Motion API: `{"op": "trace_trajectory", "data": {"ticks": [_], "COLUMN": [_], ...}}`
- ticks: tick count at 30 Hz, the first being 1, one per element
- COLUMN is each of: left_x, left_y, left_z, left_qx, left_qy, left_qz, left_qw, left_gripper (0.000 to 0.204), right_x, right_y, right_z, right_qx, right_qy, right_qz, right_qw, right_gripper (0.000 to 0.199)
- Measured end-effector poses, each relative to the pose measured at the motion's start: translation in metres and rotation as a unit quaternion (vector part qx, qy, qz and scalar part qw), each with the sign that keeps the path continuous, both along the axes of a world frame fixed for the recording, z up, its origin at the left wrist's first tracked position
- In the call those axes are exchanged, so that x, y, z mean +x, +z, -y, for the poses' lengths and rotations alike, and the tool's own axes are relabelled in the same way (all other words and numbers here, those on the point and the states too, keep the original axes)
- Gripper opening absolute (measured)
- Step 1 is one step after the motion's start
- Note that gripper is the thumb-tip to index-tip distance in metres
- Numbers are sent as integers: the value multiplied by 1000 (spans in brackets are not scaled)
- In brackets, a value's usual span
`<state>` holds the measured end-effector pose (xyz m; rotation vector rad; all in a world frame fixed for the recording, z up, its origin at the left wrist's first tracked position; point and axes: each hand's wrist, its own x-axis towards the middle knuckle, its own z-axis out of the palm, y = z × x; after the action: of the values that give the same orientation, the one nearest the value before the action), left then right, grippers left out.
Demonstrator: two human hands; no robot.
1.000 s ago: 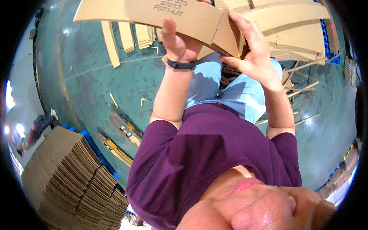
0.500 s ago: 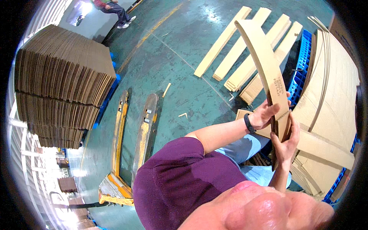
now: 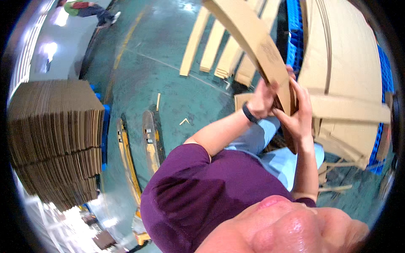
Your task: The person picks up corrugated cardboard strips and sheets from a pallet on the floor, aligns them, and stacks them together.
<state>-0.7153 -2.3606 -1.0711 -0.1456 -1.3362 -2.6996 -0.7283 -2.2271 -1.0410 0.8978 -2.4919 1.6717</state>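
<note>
cardboard strip (image 3: 265,48) has shifted up to view's top edge; left hand (image 3: 262,100) wraps it, right hand (image 3: 301,116) pinches lower part; lax grip could let it tip.

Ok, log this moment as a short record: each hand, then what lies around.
Left hand: holds a long cardboard strip; dark wristband
Right hand: grips the same strip near its lower end
Floor ahead: pale cardboard lengths in rows
Left side: tall brown cardboard stack, pallet-truck forks
Right side: flat cardboard sheets
Upper left: another person
</note>
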Motion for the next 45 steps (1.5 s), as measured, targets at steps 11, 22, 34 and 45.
{"op": "trace_trajectory", "data": {"ticks": [11, 22, 34, 45], "left_x": [-1, -5, -7, -13], "left_y": [19, 8, -9, -55], "left_z": [11, 12, 37, 97], "left_qx": [138, 107, 3, 85], "left_qy": [-25, -66, 27, 153], "left_qz": [144, 122, 115, 188], "left_qw": [980, 985, 993, 966], "left_gripper": [88, 79, 40, 28], "right_x": [-10, -8, -3, 14], "right_y": [-13, -17, -22, -17], "right_z": [-30, -26, -39, -53], "right_qx": [-189, -225, -177, 78], "right_qy": [105, 60, 29, 81], "right_qz": [336, 436, 361, 160], "right_qw": [917, 869, 915, 981], "right_gripper": [78, 66, 63, 57]}}
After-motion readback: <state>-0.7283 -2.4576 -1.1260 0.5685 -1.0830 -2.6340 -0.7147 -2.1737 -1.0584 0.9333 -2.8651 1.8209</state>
